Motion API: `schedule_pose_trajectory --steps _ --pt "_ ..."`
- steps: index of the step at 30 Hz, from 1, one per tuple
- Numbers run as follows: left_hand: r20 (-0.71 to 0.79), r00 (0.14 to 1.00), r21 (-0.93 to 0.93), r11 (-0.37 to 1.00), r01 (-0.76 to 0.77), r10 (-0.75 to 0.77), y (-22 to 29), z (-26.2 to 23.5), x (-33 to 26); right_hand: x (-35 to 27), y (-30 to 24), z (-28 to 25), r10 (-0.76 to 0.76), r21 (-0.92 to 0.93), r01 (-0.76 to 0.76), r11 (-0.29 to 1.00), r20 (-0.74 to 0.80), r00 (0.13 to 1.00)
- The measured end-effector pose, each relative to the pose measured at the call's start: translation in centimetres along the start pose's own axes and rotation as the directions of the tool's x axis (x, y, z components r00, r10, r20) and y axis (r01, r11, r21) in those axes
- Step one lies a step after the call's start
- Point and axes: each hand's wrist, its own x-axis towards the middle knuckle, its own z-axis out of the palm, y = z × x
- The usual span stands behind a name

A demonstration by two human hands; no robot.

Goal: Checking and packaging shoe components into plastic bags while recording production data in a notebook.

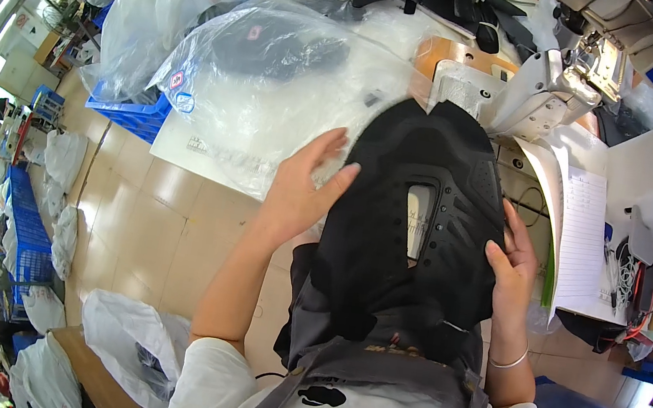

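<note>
A black shoe upper (371,219) is spread in front of me, its far end at the table edge and its near end over my lap. Rows of eyelets flank a long slot in its middle, and pale surface shows through. My left hand (301,192) is beside the upper's left edge, fingers spread and the thumb tip touching or just over the edge. At the opposite edge, my right hand (513,274) grips the upper, thumb on top and the other fingers partly hidden.
Beyond the upper stands a sewing machine (541,93). Clear plastic bags (270,128) cover dark pieces on the white table (199,155). A lined notebook (582,225) lies right, near tangled cables (623,278). Blue crates (130,114) and white bags (129,335) stand leftward on the tiled floor.
</note>
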Motion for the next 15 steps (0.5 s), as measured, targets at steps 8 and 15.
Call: schedule_pose_trajectory --steps 8,15 --pt "-0.191 0.910 0.451 0.856 -0.253 0.369 -0.2 0.6 -2.2 -0.4 -0.4 0.9 -0.086 -0.038 0.084 0.996 -0.033 0.996" --pt "0.184 0.983 -0.438 0.894 0.096 -0.016 3.6 5.0 -5.0 -3.1 -2.6 3.6 -0.507 -0.671 0.554 0.493 0.295 0.810"
